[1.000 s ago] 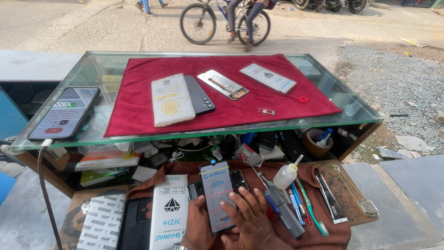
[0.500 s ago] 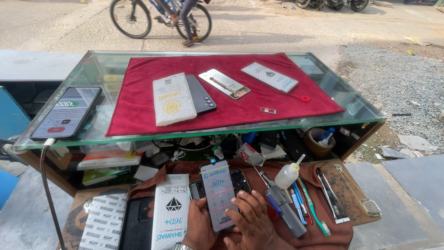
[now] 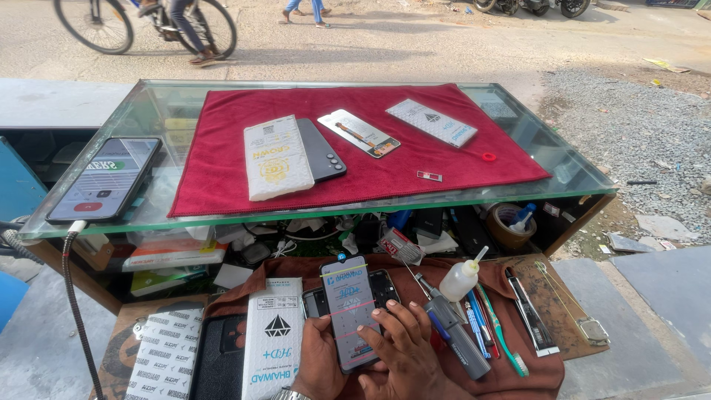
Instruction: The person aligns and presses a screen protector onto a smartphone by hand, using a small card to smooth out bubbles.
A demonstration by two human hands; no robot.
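My left hand [image 3: 317, 361] holds a phone [image 3: 351, 314] by its left edge, low in the view over a brown cloth [image 3: 511, 374]. The phone's screen carries a protective film with coloured tabs. My right hand [image 3: 404, 352] lies on the lower right of the screen, fingers spread and pressing on it. Another dark phone [image 3: 382, 285] lies partly under the held one. To the left sits a white flat package [image 3: 271, 339].
A glass counter [image 3: 148, 111] carries a red cloth [image 3: 222, 170] with a white package [image 3: 275, 157], a dark phone [image 3: 321, 150] and two flat packs. A charging phone [image 3: 105, 180] lies at its left. A squeeze bottle [image 3: 460, 279], toothbrush [image 3: 502, 333] and tools lie right of my hands.
A cyclist on the road behind has ridden from the middle to the left. My hands and the phone have stayed almost in place.
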